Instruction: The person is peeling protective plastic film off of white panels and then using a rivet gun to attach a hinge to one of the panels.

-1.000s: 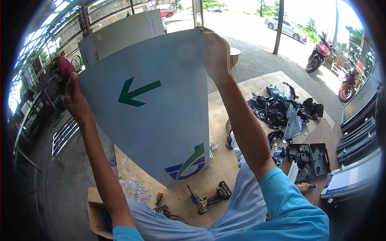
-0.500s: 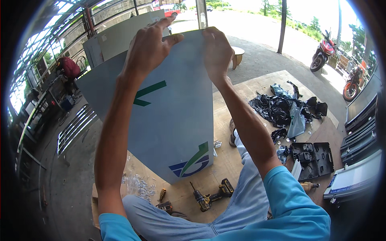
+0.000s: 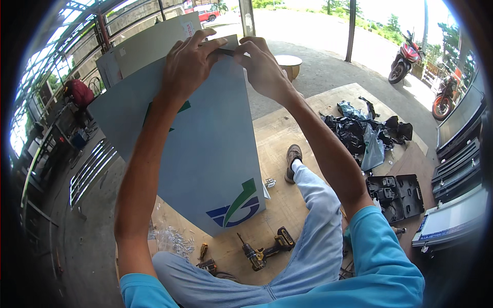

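A blue-grey sign panel (image 3: 205,149) is stood up in front of the body, its narrow lower end apparently rested on a plywood sheet (image 3: 280,215), probably so that the top edge is brought to where both hands can work at it. At the upper right corner a thin dark strip (image 3: 224,52) is spanned between the hands, perhaps to be kept straight along that edge. By the right hand (image 3: 264,69) the strip is pinched, thumb and forefinger together and the other fingers curled. The left hand (image 3: 187,66) is half open over the edge, fingers bent and spread at the strip's other end; whether it is gripped there cannot be told. A cordless drill (image 3: 262,251) and loose metal fasteners (image 3: 181,243) are laid near the panel's foot, seemingly for easy reach.
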Tool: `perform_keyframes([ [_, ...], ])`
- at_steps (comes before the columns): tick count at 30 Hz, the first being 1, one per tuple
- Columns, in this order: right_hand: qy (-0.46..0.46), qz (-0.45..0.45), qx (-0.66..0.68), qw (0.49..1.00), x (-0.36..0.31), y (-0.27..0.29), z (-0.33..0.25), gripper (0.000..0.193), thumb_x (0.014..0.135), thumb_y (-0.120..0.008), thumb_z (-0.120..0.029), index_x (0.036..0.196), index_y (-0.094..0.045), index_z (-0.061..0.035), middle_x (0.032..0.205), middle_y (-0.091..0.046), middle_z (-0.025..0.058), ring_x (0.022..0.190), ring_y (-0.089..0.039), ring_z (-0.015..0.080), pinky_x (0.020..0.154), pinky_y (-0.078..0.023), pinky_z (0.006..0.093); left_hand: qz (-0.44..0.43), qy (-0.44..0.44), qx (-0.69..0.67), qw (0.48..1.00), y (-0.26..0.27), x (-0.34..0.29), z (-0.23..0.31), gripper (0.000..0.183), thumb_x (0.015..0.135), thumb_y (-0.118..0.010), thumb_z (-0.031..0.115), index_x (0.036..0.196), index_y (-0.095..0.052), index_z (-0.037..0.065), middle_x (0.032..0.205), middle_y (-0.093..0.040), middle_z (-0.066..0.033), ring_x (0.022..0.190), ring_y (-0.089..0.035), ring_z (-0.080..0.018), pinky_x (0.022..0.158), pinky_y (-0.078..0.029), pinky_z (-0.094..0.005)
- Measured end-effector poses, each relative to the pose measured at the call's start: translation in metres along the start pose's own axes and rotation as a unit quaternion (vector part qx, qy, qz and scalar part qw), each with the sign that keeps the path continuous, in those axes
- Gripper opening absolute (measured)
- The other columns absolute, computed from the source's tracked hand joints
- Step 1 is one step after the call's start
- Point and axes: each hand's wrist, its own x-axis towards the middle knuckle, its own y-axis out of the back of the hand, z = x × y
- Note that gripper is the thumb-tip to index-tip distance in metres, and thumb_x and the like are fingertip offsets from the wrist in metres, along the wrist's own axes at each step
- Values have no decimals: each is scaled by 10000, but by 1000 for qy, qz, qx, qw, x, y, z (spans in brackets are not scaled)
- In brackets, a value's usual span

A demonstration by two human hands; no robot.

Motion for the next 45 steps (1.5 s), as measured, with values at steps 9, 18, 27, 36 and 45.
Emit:
perform_keyframes([
  [9,147,93,-96,980,6,-6,12,96,883,-515,-38,960,-527,18,1274,-439,216,1080,-527,412,891,-461,432,-62,-82,130,986,14,-17,23,721,602,-814,359,1196,-498,97,1245,-436,-42,1190,-394,-233,1004,-312,-407],
  [18,21,28,54,998,23,13,-3,121,899,-507,-57,1007,-502,-2,1008,-606,195,932,-606,387,747,-490,445,-182,-40,188,964,28,12,49,720,548,-837,360,1094,-501,33,1029,-518,-67,1009,-480,-203,880,-364,-356],
  [27,77,8,-10,997,18,11,0,197,871,-486,26,1060,-497,-28,1047,-631,136,934,-628,328,733,-498,398,-164,16,187,969,5,9,49,505,646,-797,303,1006,-561,38,873,-577,-49,939,-559,-198,822,-405,-348],
  [36,15,12,67,998,27,17,-6,144,894,-456,-37,987,-515,55,907,-620,242,842,-635,389,717,-504,447,-133,-2,209,969,61,-21,20,561,609,-821,307,1030,-538,68,1041,-500,-55,978,-500,-207,877,-397,-343],
  [45,20,32,19,999,28,15,-11,134,877,-447,-4,984,-508,49,926,-622,243,827,-646,378,710,-510,448,-229,22,204,952,55,-6,22,597,598,-828,193,1058,-479,44,1020,-530,-78,1045,-491,-237,919,-387,-354],
])
